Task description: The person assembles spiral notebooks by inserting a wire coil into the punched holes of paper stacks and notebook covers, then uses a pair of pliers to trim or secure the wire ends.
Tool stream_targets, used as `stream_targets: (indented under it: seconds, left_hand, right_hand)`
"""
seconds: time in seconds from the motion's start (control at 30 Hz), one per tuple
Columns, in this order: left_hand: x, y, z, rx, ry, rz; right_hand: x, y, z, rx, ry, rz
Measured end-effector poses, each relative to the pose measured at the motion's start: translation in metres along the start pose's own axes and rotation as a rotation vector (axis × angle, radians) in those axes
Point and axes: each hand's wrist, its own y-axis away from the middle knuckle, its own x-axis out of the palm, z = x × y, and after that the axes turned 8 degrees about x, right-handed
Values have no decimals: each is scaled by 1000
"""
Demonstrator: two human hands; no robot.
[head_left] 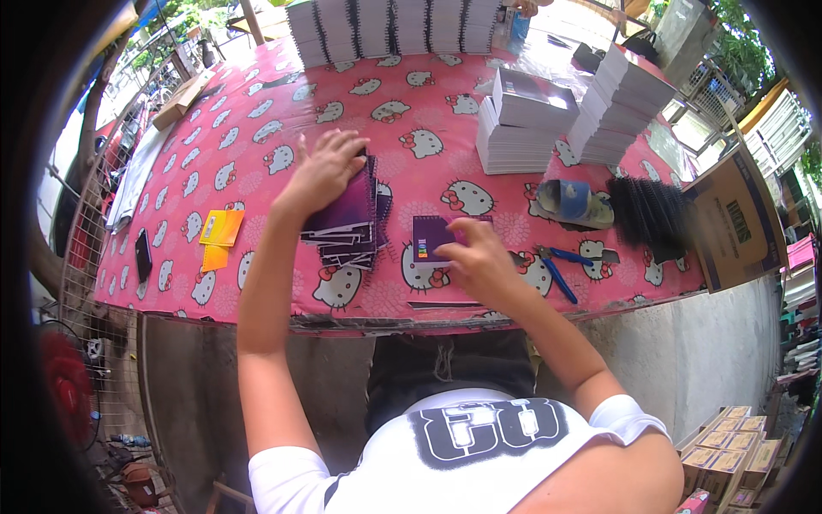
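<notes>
Resting: left hand [330,170] spread on notebook stack [349,218] | right hand [484,257]: fingers apart, at purple notebook [425,231]

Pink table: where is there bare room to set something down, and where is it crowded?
Bare: between the back book row and the left hand; a smaller patch between the phone and the yellow booklets. Crowded: the right side, with book stacks, black coils, carton and blue pliers.
</notes>
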Motion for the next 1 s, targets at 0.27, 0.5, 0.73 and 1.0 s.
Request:
stream_targets:
  seconds: [0.27,0.5,0.73,1.0]
  left_hand:
    - [-40,28,-49,-6,290,-479]
    - [-53,93,-122,205,1045,-705]
    - [-21,120,-148,-11,1389,-464]
    - [31,99,-166,-442,2089,17]
  right_hand:
    - [22,-45,14,-81,141,398]
    - [13,-58,3,-108,42,499]
    - [7,-64,11,-124,112,554]
    - [-33,-59,-11,102,-392,141]
